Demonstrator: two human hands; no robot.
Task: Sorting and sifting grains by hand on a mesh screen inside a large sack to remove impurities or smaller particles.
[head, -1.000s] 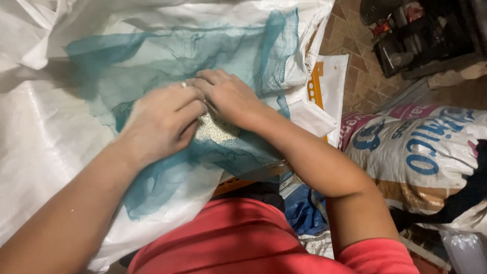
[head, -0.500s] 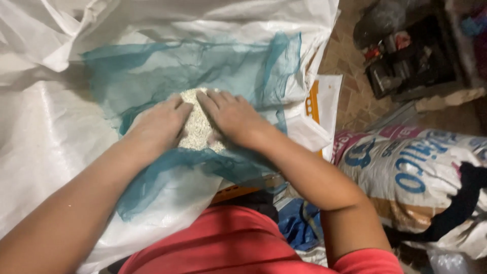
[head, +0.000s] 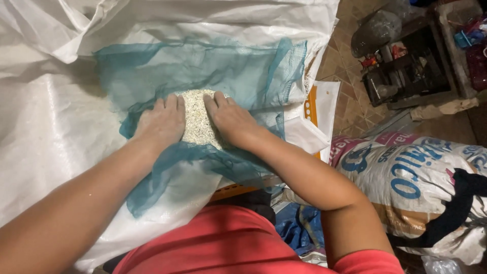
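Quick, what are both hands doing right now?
Left hand: open, flat, palm down against the pile of pale grains on the teal mesh cloth.
Right hand: open, flat, pressed against the pile's other side.

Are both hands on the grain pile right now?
Touching. The head view shows the left hand and right hand pressed flat against opposite sides of the grain pile on the teal mesh.

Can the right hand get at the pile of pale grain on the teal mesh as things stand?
Probably yes: the right hand already rests flat against the grain pile, with nothing covering it; the left hand only flanks the other side.
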